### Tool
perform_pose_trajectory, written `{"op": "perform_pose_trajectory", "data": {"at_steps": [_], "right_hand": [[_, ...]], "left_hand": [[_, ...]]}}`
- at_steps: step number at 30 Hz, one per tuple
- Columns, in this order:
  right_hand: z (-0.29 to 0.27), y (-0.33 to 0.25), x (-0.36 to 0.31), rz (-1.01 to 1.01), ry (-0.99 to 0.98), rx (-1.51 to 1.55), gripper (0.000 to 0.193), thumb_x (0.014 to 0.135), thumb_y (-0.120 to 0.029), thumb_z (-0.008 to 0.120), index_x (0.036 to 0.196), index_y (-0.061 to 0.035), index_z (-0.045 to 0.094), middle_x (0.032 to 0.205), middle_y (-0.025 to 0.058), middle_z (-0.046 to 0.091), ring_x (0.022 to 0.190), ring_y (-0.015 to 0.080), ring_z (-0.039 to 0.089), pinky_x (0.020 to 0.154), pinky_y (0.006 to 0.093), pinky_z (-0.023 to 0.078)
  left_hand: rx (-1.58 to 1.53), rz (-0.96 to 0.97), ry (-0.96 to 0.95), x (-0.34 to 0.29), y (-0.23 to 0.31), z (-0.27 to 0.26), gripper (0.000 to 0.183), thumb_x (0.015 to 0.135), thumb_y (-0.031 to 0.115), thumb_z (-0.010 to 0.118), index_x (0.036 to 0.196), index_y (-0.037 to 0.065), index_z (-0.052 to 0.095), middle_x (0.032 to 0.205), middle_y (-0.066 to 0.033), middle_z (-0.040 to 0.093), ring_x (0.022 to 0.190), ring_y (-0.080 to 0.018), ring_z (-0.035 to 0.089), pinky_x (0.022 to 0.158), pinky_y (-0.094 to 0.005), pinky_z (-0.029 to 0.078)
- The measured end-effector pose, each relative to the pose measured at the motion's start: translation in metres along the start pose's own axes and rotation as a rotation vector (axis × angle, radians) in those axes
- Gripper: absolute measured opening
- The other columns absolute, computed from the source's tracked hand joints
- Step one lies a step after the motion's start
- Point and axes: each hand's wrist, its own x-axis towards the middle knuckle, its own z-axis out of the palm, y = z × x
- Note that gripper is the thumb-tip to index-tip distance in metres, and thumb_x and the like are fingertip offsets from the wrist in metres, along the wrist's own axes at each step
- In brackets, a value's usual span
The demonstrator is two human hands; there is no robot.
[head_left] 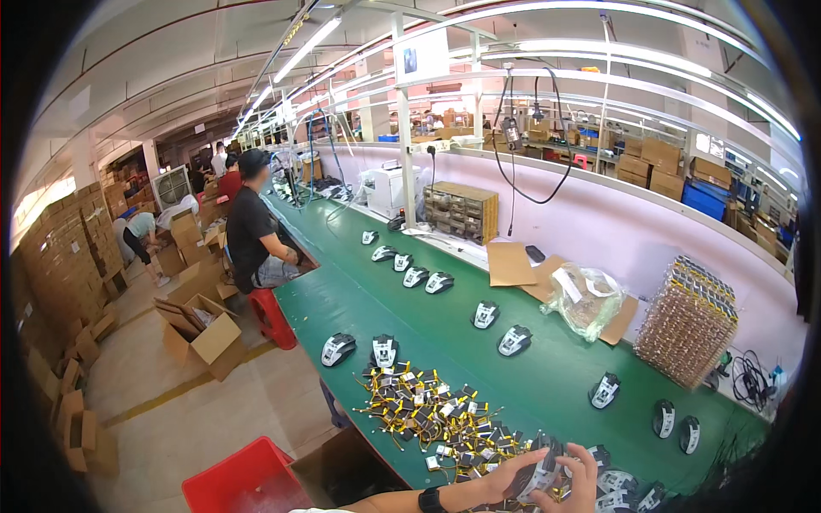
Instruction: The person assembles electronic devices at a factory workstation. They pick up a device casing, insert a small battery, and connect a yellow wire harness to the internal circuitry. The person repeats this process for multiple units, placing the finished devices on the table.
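Observation:
At the lower right, my left hand [501, 481] and my right hand [583, 486] are both closed around a black and grey computer mouse [540, 469]. My fingers cover part of it, so its details are hard to make out. Left of my hands spreads a pile of small battery packs [436, 412] with thin wires and yellow tape. More mice [616, 480] lie close together just right of my right hand. A dark watch band [431, 499] circles my left wrist.
Several mice [515, 341] are spaced along the green bench [359, 295]. A stacked block of wired parts [687, 323] and a plastic bag [584, 299] stand by the wall. A red bin [246, 479] sits below left. A seated co-worker [254, 224] is farther along.

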Motion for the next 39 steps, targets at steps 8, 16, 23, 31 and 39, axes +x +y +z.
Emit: {"op": "perform_pose_trajectory", "data": {"at_steps": [8,16,23,31,39], "right_hand": [[-0.008,0.025,-0.007,-0.005,-0.140,0.048,0.082,0.069,-0.018,0.081,0.141,-0.0062,0.043,0.148,0.0251,0.039,0.131,0.0416,0.046,0.105,0.0437,0.042],[-0.029,0.031,-0.005,0.040,-0.171,0.085,0.082,0.063,-0.019,0.083,0.137,-0.0071,0.050,0.141,0.0211,0.050,0.124,0.0368,0.054,0.100,0.0414,0.047],[-0.048,0.029,-0.020,0.141,-0.131,0.106,0.083,0.062,-0.021,0.084,0.136,-0.0065,0.048,0.129,0.0197,0.055,0.116,0.0342,0.058,0.093,0.0429,0.052],[-0.030,0.000,-0.013,0.149,0.158,0.330,0.067,0.077,-0.014,0.076,0.136,0.0021,0.048,0.120,0.0124,0.061,0.113,0.0218,0.057,0.095,0.0351,0.047],[-0.113,0.077,-0.027,0.161,0.227,-0.195,0.053,0.071,-0.014,0.074,0.120,0.0006,0.060,0.116,0.0193,0.063,0.106,0.0332,0.062,0.096,0.0391,0.048]], "left_hand": [[0.084,-0.181,0.048,0.015,-0.022,-0.016,0.050,0.100,0.041,0.050,0.136,0.006,0.050,0.121,-0.0043,0.061,0.106,-0.0148,0.060,0.091,-0.0293,0.048],[0.244,-0.279,-0.029,0.031,-0.020,-0.009,0.049,0.102,0.041,0.046,0.133,0.004,0.051,0.115,-0.0053,0.062,0.099,-0.0136,0.063,0.085,-0.0265,0.051],[0.412,-0.296,-0.103,0.047,-0.023,0.008,0.051,0.098,0.047,0.053,0.130,0.007,0.052,0.110,-0.0037,0.063,0.095,-0.0117,0.061,0.082,-0.0268,0.050],[0.487,-0.017,0.113,0.073,-0.039,0.019,0.060,0.100,0.053,0.045,0.138,0.006,0.041,0.118,-0.0032,0.055,0.103,-0.0119,0.057,0.086,-0.0280,0.051],[1.300,0.095,-0.399,0.025,0.068,0.070,0.046,0.102,0.029,0.051,0.139,0.002,0.047,0.122,-0.0123,0.065,0.107,-0.0192,0.063,0.091,-0.0332,0.051]]}}
